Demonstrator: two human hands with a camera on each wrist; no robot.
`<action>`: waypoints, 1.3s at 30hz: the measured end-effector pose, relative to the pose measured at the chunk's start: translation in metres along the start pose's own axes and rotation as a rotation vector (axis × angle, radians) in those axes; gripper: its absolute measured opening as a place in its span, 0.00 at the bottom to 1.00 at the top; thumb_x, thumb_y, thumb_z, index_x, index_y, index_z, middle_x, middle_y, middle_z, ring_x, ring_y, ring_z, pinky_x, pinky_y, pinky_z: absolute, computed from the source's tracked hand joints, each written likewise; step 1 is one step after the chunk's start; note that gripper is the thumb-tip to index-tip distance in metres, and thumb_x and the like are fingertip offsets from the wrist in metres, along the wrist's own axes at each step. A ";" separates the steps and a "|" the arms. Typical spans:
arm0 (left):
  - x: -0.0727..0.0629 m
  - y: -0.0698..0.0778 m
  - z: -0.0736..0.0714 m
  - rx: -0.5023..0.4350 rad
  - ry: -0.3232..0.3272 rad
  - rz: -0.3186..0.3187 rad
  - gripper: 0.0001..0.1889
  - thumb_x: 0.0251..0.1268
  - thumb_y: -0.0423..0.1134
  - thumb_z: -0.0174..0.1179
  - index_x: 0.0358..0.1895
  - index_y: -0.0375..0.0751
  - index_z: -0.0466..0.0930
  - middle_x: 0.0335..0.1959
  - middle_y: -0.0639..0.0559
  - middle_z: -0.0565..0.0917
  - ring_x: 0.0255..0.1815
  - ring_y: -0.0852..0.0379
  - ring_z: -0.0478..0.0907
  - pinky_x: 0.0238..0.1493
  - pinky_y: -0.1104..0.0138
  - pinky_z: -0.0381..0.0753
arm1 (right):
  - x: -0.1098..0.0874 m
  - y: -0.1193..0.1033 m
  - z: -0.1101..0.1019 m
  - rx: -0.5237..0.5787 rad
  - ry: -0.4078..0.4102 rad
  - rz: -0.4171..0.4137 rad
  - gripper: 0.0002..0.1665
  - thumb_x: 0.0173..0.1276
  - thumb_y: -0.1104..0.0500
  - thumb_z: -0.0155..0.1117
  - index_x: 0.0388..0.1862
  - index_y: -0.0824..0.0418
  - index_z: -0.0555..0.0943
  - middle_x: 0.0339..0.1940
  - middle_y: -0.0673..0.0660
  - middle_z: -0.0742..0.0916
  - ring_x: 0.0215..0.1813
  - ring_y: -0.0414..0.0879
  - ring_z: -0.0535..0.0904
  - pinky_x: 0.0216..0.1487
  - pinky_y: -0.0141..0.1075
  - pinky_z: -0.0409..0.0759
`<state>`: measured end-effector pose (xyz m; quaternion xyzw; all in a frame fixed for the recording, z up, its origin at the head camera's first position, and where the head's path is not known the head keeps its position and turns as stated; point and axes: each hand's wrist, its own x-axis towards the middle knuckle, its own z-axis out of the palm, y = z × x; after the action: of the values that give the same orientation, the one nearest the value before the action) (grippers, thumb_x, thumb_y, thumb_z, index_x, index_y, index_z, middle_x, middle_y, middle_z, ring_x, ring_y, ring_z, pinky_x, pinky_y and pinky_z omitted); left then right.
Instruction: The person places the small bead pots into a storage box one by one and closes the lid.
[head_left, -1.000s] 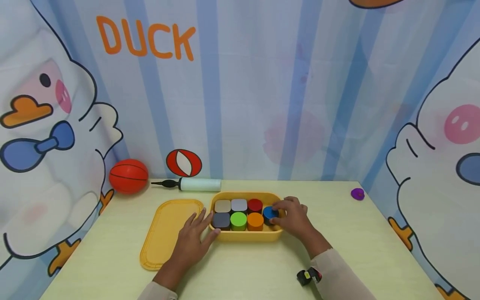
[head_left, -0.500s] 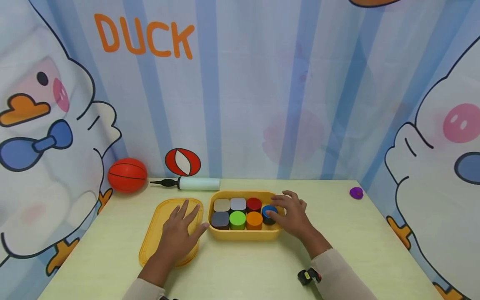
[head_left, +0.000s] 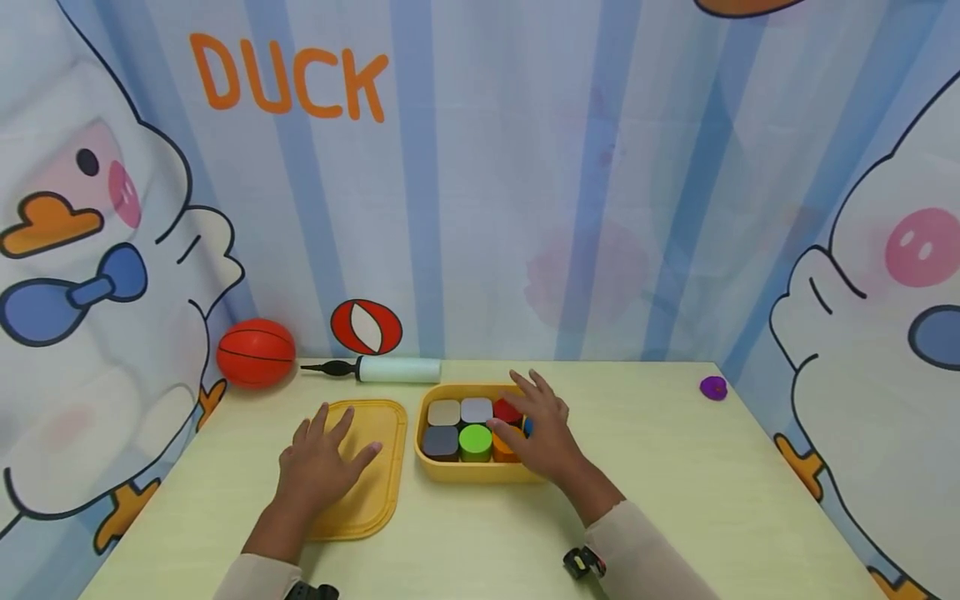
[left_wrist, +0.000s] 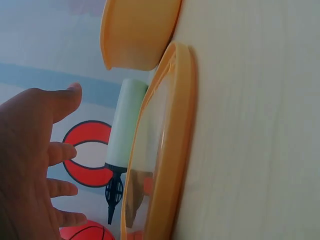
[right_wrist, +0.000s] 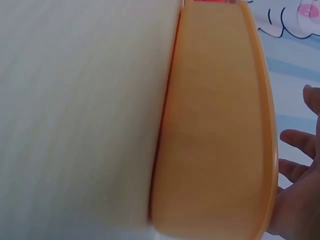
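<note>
My left hand (head_left: 318, 467) hovers over the yellow lid (head_left: 381, 479) with its fingers spread, holding nothing. In the left wrist view the fingers stand apart from the lid's raised rim (left_wrist: 175, 150). My right hand (head_left: 546, 437) is above the right part of a yellow box (head_left: 480, 473), fingers spread and gripping nothing. Inside the box sit several coloured pieces: tan (head_left: 444, 412), lilac (head_left: 476, 410), grey (head_left: 440, 442), round green (head_left: 476, 442), plus red (head_left: 507, 410), orange (head_left: 504, 450) and blue (head_left: 528, 427) ones partly hidden by the right hand.
Behind the lid lies a hand pump (head_left: 397, 369) with a black nozzle. A red ball (head_left: 257, 353) rests at the back left corner. A small purple object (head_left: 713, 387) lies at the far right. Patterned curtains (head_left: 510, 167) rise behind the table (head_left: 675, 467).
My left hand has left the box's left edge and moved left over the lid. My right hand has let go of the blue piece and moved left above the box.
</note>
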<state>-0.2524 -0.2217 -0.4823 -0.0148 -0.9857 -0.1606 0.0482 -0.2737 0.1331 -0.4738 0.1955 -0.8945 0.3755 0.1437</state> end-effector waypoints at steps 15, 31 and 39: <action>0.003 -0.035 -0.003 -0.002 -0.067 -0.097 0.52 0.75 0.77 0.52 0.88 0.41 0.58 0.86 0.20 0.51 0.82 0.13 0.54 0.68 0.17 0.68 | -0.001 -0.065 0.046 0.120 -0.179 -0.083 0.44 0.81 0.39 0.67 0.87 0.55 0.68 0.94 0.54 0.58 0.95 0.59 0.49 0.86 0.69 0.63; 0.006 -0.063 -0.003 0.012 -0.153 -0.118 0.55 0.75 0.80 0.46 0.90 0.42 0.50 0.87 0.19 0.48 0.82 0.10 0.50 0.68 0.14 0.64 | -0.005 -0.107 0.092 0.171 -0.331 -0.105 0.48 0.83 0.34 0.60 0.92 0.49 0.58 0.95 0.49 0.53 0.95 0.54 0.48 0.86 0.67 0.63; 0.003 -0.068 0.005 -0.008 -0.126 -0.105 0.53 0.77 0.78 0.47 0.88 0.39 0.55 0.86 0.21 0.55 0.82 0.10 0.52 0.71 0.14 0.59 | -0.007 -0.116 0.111 0.242 -0.424 -0.064 0.49 0.82 0.30 0.58 0.92 0.43 0.55 0.95 0.44 0.52 0.95 0.50 0.49 0.87 0.66 0.63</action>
<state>-0.2583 -0.2845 -0.5080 0.0268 -0.9856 -0.1656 -0.0224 -0.2265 -0.0203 -0.4800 0.3140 -0.8465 0.4258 -0.0598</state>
